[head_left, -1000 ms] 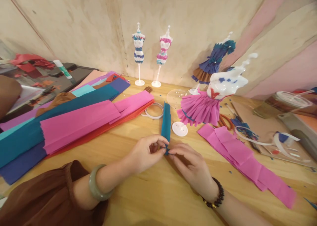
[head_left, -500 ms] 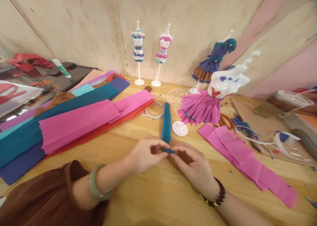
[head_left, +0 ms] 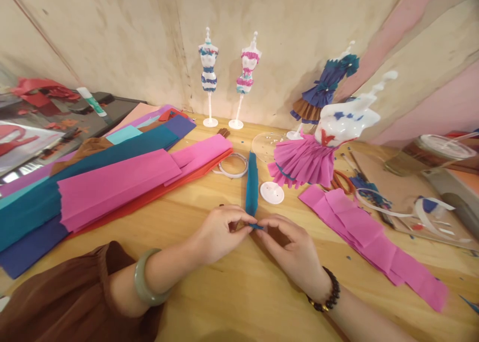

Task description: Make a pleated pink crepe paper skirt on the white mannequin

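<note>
A teal crepe paper strip [head_left: 252, 184] runs along the table toward me, its near end at my fingertips. My left hand [head_left: 224, 234] pinches that narrow bunched end between thumb and fingers. From the other side, the thumb and fingertips of my right hand [head_left: 294, 249] close on the same bit of paper; only a small piece shows between the two hands. Right of the strip lies a round white base [head_left: 272, 192]. Behind it sits a white mini dress form [head_left: 346, 120] wearing a pleated pink paper skirt [head_left: 305, 160].
Folded pink crepe paper [head_left: 119, 187] and other coloured sheets cover the left side. A roll of white tape [head_left: 233, 165] lies beyond the hands. Two small dress forms [head_left: 208, 77] stand by the wall. Pink strips [head_left: 362, 237] and a lidded cup [head_left: 422, 155] are at right.
Both hands stay almost in place, still pinching the paper. The small piece between the fingertips has turned slightly and looks thinner. The view has shifted a little.
</note>
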Demonstrator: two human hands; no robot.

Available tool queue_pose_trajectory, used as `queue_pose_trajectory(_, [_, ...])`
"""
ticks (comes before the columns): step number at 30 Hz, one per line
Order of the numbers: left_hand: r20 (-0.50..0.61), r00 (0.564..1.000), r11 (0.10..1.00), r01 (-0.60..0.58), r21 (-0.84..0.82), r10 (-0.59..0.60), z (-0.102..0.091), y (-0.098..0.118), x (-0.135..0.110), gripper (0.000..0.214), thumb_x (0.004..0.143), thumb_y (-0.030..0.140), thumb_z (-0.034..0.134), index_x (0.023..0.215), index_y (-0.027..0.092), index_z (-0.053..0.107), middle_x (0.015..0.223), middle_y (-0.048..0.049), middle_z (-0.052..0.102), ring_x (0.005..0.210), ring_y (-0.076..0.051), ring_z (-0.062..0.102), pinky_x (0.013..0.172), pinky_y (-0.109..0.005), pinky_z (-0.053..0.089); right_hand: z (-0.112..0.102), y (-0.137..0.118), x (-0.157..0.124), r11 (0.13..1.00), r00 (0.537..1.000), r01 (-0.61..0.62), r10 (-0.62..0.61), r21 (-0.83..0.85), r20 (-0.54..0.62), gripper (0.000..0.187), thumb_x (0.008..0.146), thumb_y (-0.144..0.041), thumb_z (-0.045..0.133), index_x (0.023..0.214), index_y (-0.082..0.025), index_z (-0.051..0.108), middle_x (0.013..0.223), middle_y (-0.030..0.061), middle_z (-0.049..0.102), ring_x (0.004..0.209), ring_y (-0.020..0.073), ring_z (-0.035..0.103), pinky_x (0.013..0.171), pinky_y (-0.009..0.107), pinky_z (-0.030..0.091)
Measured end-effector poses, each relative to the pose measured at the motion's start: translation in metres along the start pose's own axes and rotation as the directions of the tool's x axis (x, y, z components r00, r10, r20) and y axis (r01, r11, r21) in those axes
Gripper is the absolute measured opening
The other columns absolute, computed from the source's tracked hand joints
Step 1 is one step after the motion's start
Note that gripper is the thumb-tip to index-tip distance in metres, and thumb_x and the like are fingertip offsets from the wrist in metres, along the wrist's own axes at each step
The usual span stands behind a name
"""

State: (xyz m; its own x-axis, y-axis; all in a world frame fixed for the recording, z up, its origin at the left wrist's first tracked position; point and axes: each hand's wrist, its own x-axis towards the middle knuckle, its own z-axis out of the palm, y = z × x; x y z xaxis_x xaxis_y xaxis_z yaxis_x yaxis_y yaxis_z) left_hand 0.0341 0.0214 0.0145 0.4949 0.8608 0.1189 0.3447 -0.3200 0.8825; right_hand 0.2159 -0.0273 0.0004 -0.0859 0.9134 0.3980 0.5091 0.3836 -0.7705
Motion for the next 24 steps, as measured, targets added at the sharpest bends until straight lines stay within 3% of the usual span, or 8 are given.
queue_pose_trajectory(11, [-0.005, 1.0, 0.999, -0.011, -0.032, 0.011, 0.0, -0.0037, 0.0002, 0.018, 0.08, 0.018, 0.062, 0.089, 0.016, 0.078, 0.079, -0.0056, 0.073, 0.073, -0.016, 0.064, 0.065, -0.026, 0.048, 0.0005, 0.0008, -0.0005, 1.0, 1.0, 0.009, -0.009, 0.007, 0.007, 0.009, 0.083, -0.017, 0.07, 0.091, -0.022, 0.07, 0.078, 0.0001, 0.071, 0.072, 0.0146, 0.067, 0.07, 0.025, 0.054])
queue_pose_trajectory(24, [0.027, 1.0, 0.999, -0.002, 0.046, 0.0, -0.0024, 0.0012, 0.0005, 0.021, 0.078, 0.012, 0.063, 0.091, 0.017, 0.078, 0.075, -0.0027, 0.07, 0.069, -0.014, 0.061, 0.064, -0.023, 0.049, -0.0006, 0.0009, 0.0006, 1.0, 1.0, 0.018, -0.018, 0.012, -0.002, 0.008, 0.085, -0.017, 0.067, 0.089, -0.021, 0.072, 0.079, 0.0021, 0.074, 0.072, 0.0156, 0.069, 0.068, 0.026, 0.055])
